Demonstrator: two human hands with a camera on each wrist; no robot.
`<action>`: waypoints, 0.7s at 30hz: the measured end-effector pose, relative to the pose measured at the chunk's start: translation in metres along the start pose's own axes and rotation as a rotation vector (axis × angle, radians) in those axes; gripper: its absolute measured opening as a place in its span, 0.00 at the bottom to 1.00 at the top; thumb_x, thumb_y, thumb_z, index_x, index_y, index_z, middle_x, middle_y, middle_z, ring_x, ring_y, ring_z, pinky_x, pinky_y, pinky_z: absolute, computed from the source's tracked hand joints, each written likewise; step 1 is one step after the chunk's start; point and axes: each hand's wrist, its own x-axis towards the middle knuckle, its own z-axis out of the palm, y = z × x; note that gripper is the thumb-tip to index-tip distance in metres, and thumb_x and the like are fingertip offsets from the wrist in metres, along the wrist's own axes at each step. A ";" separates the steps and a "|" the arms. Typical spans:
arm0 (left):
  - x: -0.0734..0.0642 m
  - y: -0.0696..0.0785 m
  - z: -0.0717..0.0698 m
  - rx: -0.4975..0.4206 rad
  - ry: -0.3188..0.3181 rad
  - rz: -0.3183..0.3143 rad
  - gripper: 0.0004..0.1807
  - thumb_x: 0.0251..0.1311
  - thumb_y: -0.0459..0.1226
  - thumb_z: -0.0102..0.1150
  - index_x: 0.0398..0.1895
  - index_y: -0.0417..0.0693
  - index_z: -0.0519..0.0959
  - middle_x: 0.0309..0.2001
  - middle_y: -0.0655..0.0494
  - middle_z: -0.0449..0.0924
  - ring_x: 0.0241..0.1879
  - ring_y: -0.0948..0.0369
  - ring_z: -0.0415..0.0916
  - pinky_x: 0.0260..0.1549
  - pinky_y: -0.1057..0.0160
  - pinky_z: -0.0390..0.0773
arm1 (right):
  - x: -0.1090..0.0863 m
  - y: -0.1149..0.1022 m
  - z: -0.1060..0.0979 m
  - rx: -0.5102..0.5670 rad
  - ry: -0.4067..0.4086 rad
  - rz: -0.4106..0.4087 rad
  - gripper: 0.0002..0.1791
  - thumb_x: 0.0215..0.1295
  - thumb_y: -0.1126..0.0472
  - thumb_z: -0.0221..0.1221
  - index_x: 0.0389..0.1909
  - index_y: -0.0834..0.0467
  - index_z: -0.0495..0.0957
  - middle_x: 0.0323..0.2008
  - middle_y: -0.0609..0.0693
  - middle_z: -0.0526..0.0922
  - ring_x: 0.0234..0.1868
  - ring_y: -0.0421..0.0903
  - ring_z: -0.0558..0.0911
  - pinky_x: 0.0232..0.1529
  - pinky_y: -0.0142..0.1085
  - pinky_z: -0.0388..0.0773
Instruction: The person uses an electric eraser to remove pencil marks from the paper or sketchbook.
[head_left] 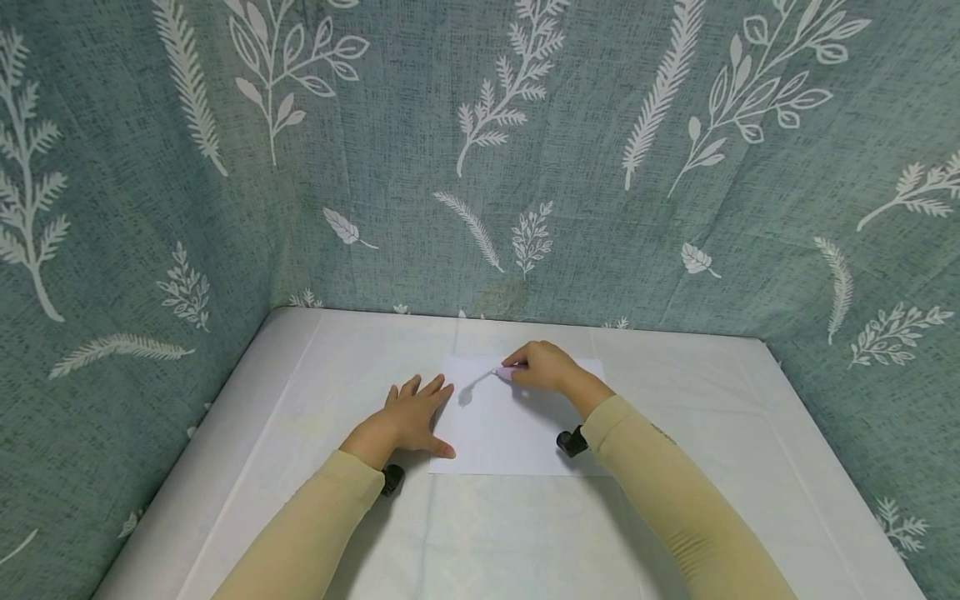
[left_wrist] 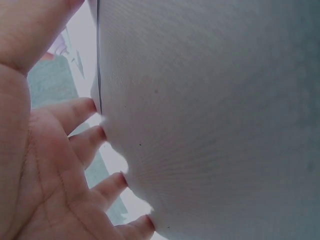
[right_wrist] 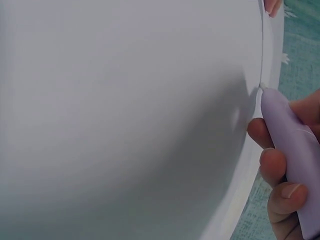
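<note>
A white sheet of paper (head_left: 495, 450) lies on the table, its left part close under my left hand (head_left: 408, 421). That hand is spread, its thumb over the paper and its fingertips pointing away from me; the left wrist view shows the fingertips (left_wrist: 122, 180) down at the white surface. My right hand (head_left: 546, 367) grips a lavender pen-shaped tool (right_wrist: 290, 135), over the upper part of the sheet. Its pale narrow tip points left and down at the paper. From the tip a thin grey streak (head_left: 467, 395) runs toward the left hand, widening into a blotch.
The table (head_left: 360, 350) has a white cover with fold lines. Teal cloth (head_left: 420, 250) with white leaf prints hangs at the back and both sides. A black camera mount (head_left: 573, 442) sits at the right wrist, another (head_left: 392, 480) at the left.
</note>
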 end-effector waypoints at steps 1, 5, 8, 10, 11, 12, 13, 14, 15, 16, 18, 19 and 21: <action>0.000 0.000 0.000 0.001 0.000 0.001 0.62 0.42 0.61 0.76 0.79 0.51 0.56 0.80 0.49 0.46 0.77 0.37 0.38 0.69 0.30 0.41 | 0.000 0.000 0.000 -0.002 0.002 -0.004 0.18 0.68 0.57 0.60 0.57 0.50 0.84 0.56 0.51 0.84 0.56 0.52 0.80 0.59 0.48 0.75; 0.001 -0.001 0.001 0.005 0.000 0.004 0.63 0.42 0.62 0.76 0.79 0.51 0.56 0.80 0.49 0.46 0.77 0.37 0.38 0.69 0.30 0.41 | 0.001 -0.002 0.001 -0.004 0.005 -0.016 0.16 0.69 0.56 0.60 0.56 0.50 0.85 0.54 0.49 0.85 0.53 0.49 0.81 0.57 0.47 0.75; 0.001 -0.001 0.001 0.006 0.003 0.005 0.63 0.42 0.62 0.76 0.79 0.51 0.56 0.80 0.49 0.46 0.77 0.37 0.38 0.69 0.30 0.41 | 0.001 -0.003 0.001 -0.006 0.007 -0.018 0.16 0.69 0.55 0.61 0.55 0.50 0.85 0.52 0.49 0.85 0.51 0.47 0.81 0.55 0.45 0.76; 0.001 -0.001 0.001 0.003 0.003 0.005 0.63 0.42 0.62 0.76 0.79 0.51 0.56 0.80 0.49 0.46 0.77 0.37 0.38 0.69 0.30 0.40 | 0.001 -0.004 0.002 -0.002 0.009 -0.013 0.16 0.69 0.56 0.60 0.55 0.51 0.85 0.52 0.49 0.86 0.50 0.47 0.82 0.55 0.45 0.76; 0.001 -0.001 0.001 0.002 0.003 0.005 0.63 0.42 0.62 0.76 0.79 0.51 0.56 0.80 0.49 0.46 0.77 0.37 0.38 0.69 0.30 0.40 | 0.001 -0.005 0.002 -0.004 0.012 -0.008 0.16 0.69 0.56 0.60 0.55 0.51 0.85 0.52 0.50 0.86 0.51 0.47 0.82 0.55 0.45 0.76; 0.001 -0.001 0.001 0.001 0.003 0.004 0.63 0.42 0.62 0.76 0.79 0.51 0.56 0.80 0.49 0.46 0.77 0.37 0.38 0.69 0.30 0.40 | 0.001 -0.005 0.002 -0.008 0.016 -0.003 0.16 0.69 0.56 0.60 0.55 0.51 0.85 0.52 0.50 0.85 0.51 0.48 0.82 0.56 0.45 0.76; 0.000 0.000 0.000 0.000 0.003 0.004 0.63 0.42 0.62 0.76 0.79 0.51 0.56 0.80 0.49 0.46 0.77 0.37 0.38 0.69 0.30 0.40 | 0.001 -0.006 0.002 -0.009 0.021 0.003 0.16 0.70 0.56 0.60 0.56 0.51 0.85 0.52 0.51 0.85 0.52 0.48 0.82 0.56 0.45 0.76; 0.000 0.000 0.000 -0.002 0.002 0.004 0.63 0.42 0.62 0.76 0.79 0.51 0.56 0.80 0.49 0.46 0.77 0.37 0.38 0.69 0.30 0.40 | 0.000 -0.006 0.002 -0.012 0.027 0.009 0.16 0.70 0.56 0.60 0.56 0.51 0.85 0.53 0.51 0.85 0.53 0.49 0.82 0.57 0.46 0.76; 0.000 0.000 0.000 -0.003 0.000 0.004 0.63 0.42 0.62 0.76 0.79 0.51 0.56 0.80 0.49 0.46 0.77 0.37 0.37 0.69 0.30 0.40 | 0.000 -0.006 0.002 -0.015 0.032 0.015 0.16 0.70 0.57 0.60 0.56 0.51 0.85 0.53 0.52 0.85 0.54 0.50 0.82 0.57 0.46 0.76; 0.000 0.000 0.000 -0.002 0.000 0.003 0.63 0.42 0.62 0.76 0.79 0.51 0.56 0.80 0.49 0.46 0.77 0.37 0.37 0.69 0.30 0.40 | 0.000 -0.007 0.002 -0.018 0.038 0.020 0.16 0.70 0.57 0.60 0.56 0.51 0.85 0.53 0.52 0.85 0.54 0.50 0.82 0.57 0.46 0.76; -0.001 0.001 0.000 -0.004 0.001 0.003 0.63 0.42 0.62 0.76 0.79 0.51 0.56 0.80 0.49 0.46 0.77 0.37 0.37 0.69 0.30 0.40 | 0.000 -0.007 0.002 -0.022 0.044 0.025 0.16 0.70 0.57 0.60 0.56 0.51 0.85 0.52 0.52 0.85 0.53 0.50 0.82 0.56 0.46 0.77; -0.001 0.001 0.000 -0.005 0.002 0.003 0.63 0.42 0.61 0.76 0.79 0.51 0.56 0.80 0.49 0.46 0.77 0.37 0.37 0.69 0.30 0.40 | 0.001 -0.007 0.002 -0.023 0.044 0.024 0.16 0.70 0.57 0.60 0.56 0.51 0.85 0.51 0.52 0.85 0.51 0.50 0.82 0.55 0.46 0.77; -0.001 0.000 0.000 -0.005 0.003 0.003 0.63 0.41 0.61 0.76 0.79 0.50 0.56 0.80 0.49 0.46 0.77 0.37 0.38 0.69 0.30 0.40 | 0.001 -0.007 0.002 -0.021 0.039 0.021 0.16 0.70 0.57 0.60 0.56 0.51 0.84 0.49 0.52 0.86 0.49 0.49 0.83 0.54 0.45 0.77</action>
